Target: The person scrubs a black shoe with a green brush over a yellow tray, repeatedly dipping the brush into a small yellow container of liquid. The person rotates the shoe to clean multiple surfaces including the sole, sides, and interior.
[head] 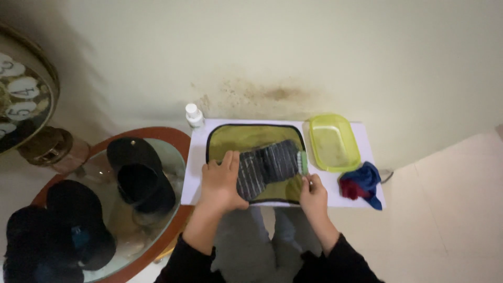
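two hands: both down on a striped sock (268, 167), lying across a green mat (246, 137) on a small white board (346, 196)
left hand (222, 181): flat and spread wide, palm pressing the dark end of the sock, fingers pointing away toward the wall, not gripping anything
right hand (313, 195): fingers pinched narrow at the sock's pale green cuff, right at the mat's near right corner, looks like holding that edge
sock: dark grey with lighter stripes, stretched slantwise over the lower right part of the mat, between the two hands
mat: olive green with a dark border, takes up most of the board's left half
tub (333, 142): lime green plastic, see-through, just right of the mat, apart from the sock
cloth bundle (362, 183): blue and red, crumpled on the board's right edge, near the right hand but not touching
bottle (194, 115): small, white cap, at the board's far left corner by the wall
round table (173, 137): glass top, reddish rim, left of the board
caps (139, 173): dark ones sitting on the glass
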